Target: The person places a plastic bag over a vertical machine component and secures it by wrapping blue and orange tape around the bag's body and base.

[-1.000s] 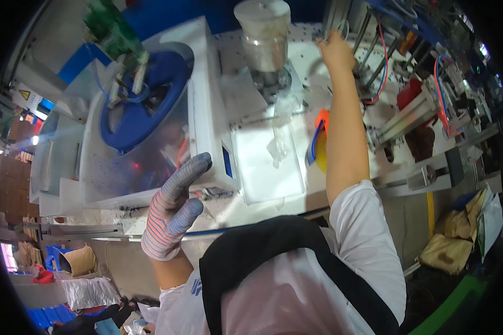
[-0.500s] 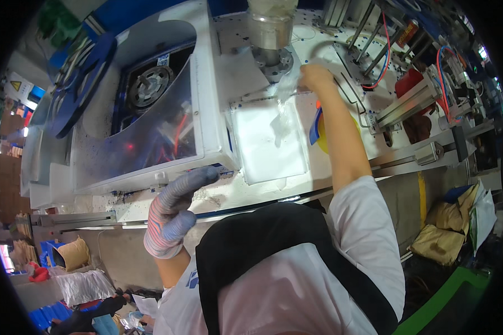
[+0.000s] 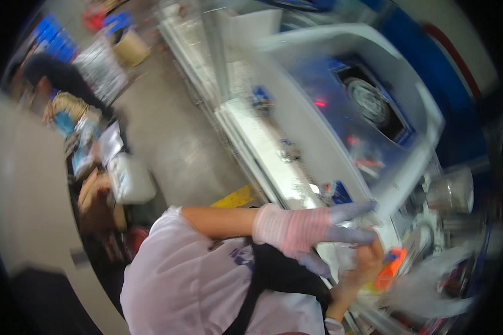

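The picture is tilted and blurred. My left hand (image 3: 313, 229), in a striped glove with grey fingertips, is spread wide, and its fingers reach the lower corner of a white machine housing (image 3: 413, 120) with a clear window and a round fan (image 3: 369, 100). My bare right hand (image 3: 366, 262) is just below the left hand's fingers, curled next to an orange part (image 3: 391, 269). Blur hides whether it grips anything. A crumpled clear plastic bag (image 3: 430, 293) lies right beside it.
A clear round container (image 3: 450, 192) stands at the machine's right. The long white bench edge (image 3: 262, 145) runs diagonally. On the concrete floor are a white jug (image 3: 131, 178), a yellow mark (image 3: 235, 198) and a cardboard box (image 3: 131, 47). Another person (image 3: 56, 78) bends at the upper left.
The view has swung and tilted sharply toward the floor. My right arm has dropped from the back of the bench to just under my left hand, which stays spread.
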Motion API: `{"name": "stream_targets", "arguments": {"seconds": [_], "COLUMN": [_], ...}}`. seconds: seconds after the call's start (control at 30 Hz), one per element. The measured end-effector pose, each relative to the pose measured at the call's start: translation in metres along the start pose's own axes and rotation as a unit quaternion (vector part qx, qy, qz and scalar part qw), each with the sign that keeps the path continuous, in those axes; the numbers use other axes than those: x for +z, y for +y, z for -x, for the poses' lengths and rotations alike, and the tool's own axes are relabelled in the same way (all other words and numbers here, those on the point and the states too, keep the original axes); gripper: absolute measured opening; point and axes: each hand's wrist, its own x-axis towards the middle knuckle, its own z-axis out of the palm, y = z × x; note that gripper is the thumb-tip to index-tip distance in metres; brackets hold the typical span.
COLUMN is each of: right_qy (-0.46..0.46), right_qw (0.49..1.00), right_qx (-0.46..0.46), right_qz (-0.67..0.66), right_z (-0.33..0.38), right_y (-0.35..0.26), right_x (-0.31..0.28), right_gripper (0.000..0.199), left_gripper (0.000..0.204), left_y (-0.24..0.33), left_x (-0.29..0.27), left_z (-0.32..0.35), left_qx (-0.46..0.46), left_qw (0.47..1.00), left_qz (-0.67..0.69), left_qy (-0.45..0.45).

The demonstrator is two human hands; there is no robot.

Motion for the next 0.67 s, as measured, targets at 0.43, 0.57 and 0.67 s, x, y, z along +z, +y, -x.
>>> {"name": "stream_targets", "arguments": {"seconds": [0.43,0.57,0.67], "right_qy": [-0.274,-0.334,-0.361], "right_qw": [0.800,0.736,0.709], "right_qx": [-0.307,-0.344,-0.383], "right_qz": [-0.436,-0.477,-0.470], "right_z": [-0.012,-0.006,-0.007], "right_y": [-0.153,-0.209,-0.242], "right_x": [0.128,0.164,0.198], "right_gripper": [0.030,0.035,0.040], "left_gripper": [0.015,0.013,0.013], "left_y": [0.133,0.153,0.153], "left_x": [0.060,0.055,0.038], "left_z": [0.154,0.206,0.248], "left_qx": [-0.245,-0.236,-0.222], "left_qw": [0.717,0.607,0.588], "left_qz": [0.072,0.085,0.058], "left_qy": [0.648,0.754,0.776]}}
